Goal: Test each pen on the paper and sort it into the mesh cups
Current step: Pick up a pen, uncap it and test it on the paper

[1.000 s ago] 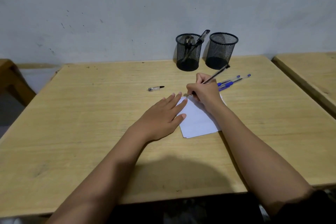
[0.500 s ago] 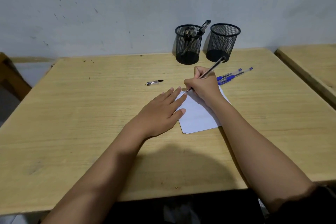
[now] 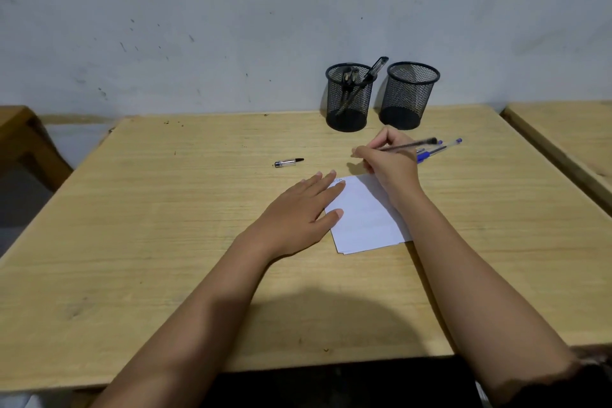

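The right hand is pinching the black pen near its tip; the left hand, fingers flat, is pressing the paper. Pen probably light, stiff, slick: grip low on barrel.

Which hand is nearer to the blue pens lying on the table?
Right. The right hand, holding a black pen, is just beside the blue pens; the left hand rests farther off, on the paper.
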Demonstrator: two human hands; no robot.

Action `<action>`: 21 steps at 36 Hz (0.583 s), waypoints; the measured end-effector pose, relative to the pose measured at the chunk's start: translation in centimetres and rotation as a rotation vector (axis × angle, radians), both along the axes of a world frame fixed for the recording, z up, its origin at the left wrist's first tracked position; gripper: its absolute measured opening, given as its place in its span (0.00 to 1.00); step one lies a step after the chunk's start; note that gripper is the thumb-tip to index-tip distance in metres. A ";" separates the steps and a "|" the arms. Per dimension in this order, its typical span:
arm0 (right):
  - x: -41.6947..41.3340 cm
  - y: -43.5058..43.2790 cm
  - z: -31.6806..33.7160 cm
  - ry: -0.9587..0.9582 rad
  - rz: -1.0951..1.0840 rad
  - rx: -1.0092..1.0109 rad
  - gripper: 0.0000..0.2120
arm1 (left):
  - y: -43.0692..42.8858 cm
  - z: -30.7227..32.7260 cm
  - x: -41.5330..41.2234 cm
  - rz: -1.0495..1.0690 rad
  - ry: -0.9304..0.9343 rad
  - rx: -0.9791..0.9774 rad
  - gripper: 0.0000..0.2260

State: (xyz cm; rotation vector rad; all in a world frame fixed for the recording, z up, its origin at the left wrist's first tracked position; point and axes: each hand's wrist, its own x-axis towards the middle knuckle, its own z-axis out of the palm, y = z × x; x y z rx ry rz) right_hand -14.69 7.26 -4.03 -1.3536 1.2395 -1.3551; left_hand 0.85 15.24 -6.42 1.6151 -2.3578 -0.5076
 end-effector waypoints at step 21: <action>-3.4 0.4 3.1 -0.330 0.363 0.118 0.08 | -3.7 1.2 4.7 0.395 0.251 -0.207 0.17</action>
